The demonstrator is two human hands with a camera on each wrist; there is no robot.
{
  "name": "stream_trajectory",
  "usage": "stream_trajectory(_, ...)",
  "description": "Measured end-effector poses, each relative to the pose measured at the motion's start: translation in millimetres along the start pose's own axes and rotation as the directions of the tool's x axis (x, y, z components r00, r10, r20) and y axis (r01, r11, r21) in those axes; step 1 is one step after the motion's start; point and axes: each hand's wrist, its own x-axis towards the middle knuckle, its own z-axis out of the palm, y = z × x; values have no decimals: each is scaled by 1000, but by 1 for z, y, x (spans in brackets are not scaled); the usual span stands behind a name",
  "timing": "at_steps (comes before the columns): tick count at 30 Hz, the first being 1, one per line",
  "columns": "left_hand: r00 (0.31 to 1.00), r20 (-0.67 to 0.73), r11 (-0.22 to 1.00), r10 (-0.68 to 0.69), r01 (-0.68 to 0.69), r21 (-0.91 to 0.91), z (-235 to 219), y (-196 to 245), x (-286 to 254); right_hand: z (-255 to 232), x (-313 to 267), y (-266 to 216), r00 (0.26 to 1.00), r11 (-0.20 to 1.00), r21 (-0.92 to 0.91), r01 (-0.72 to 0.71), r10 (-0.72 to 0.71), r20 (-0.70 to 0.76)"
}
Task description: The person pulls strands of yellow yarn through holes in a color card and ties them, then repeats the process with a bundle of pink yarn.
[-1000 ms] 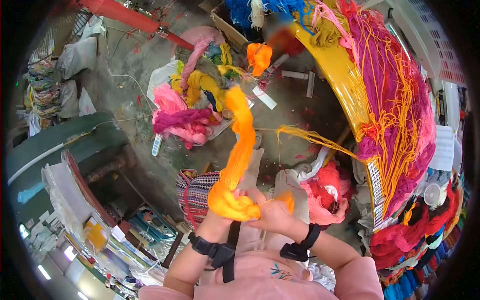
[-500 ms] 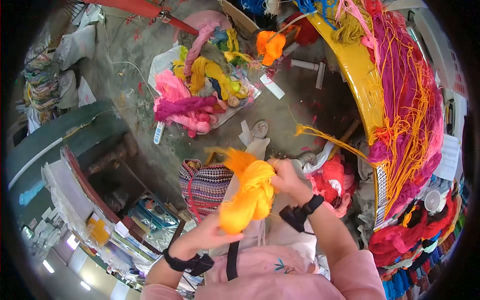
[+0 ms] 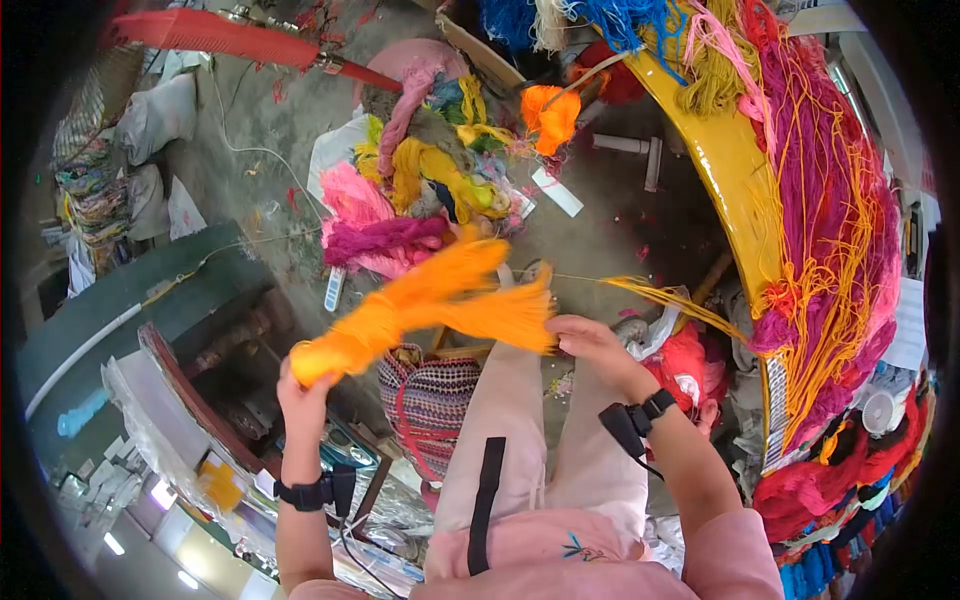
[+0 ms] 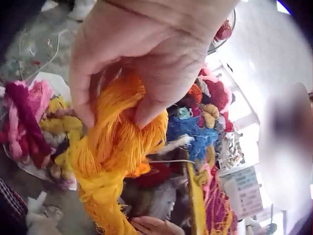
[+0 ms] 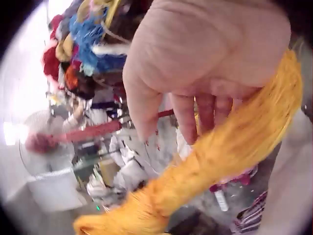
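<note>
My left hand (image 3: 303, 408) pinches one end of an orange-yellow yarn skein (image 3: 370, 330), which stretches out to the right with its far part split into two blurred tails. In the left wrist view the thumb and fingers of the left hand (image 4: 142, 58) close round the bunched skein (image 4: 105, 156). The right hand (image 3: 598, 352) is beside the loose tail end, fingers extended. From the right wrist view, the right hand (image 5: 210, 58) has its fingers relaxed, and the skein (image 5: 195, 171) passes by them; whether they touch is unclear.
Colourful skeins (image 3: 385, 220) lie heaped on the floor ahead. A yellow curved frame (image 3: 740, 180) holding magenta and orange yarn (image 3: 820, 230) stands at the right. A striped woven bag (image 3: 430, 400) is beside the legs. A red metal arm (image 3: 220, 38) crosses the upper left.
The left hand has moved out to the left with the skein, which now stretches sideways, its tails spread. The right hand has let go of the skein.
</note>
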Motion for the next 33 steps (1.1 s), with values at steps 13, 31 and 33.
stream_trajectory(13,885,383,676,-266,-112,728,76,-102,91,-71,-40,87,792,981,-93,-170,80,-605)
stream_trajectory(31,-99,994,996,-44,-83,35,436,217,-114,-73,-174,13,714,781,-570,255,-550,-433)
stream_trajectory(33,-206,978,999,-42,-40,35,446,222,-124,-76,-205,13,724,770,-601,214,-538,-431)
